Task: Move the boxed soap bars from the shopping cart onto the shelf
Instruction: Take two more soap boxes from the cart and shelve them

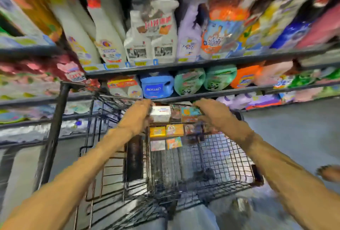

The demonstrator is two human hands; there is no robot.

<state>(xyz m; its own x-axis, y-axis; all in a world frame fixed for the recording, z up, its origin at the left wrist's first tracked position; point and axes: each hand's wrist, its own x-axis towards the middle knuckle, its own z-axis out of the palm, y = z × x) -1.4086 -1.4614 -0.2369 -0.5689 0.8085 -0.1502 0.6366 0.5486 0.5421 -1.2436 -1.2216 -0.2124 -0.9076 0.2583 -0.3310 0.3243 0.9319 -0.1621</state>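
Several boxed soap bars lie at the far end of the wire shopping cart (230, 156). My left hand (137, 114) grips a white soap box (160, 113) from its left side. My right hand (209, 113) reaches over a colourful blue-and-orange soap box (190, 113) with fingers curled on its right edge. Below them sit a yellow box (157, 132), an orange box (174, 130) and two more boxes (173, 143). The shelf (184, 66) stands right behind the cart, with a dark lower shelf edge (239, 90). The whole view is blurred.
Detergent bottles and refill pouches fill the shelves: a blue jug (156, 87), green jugs (189, 81), white pouches (150, 45). A dark upright post (55, 132) stands at the left. Grey floor (294, 128) lies to the right. My foot (329, 173) shows at the right edge.
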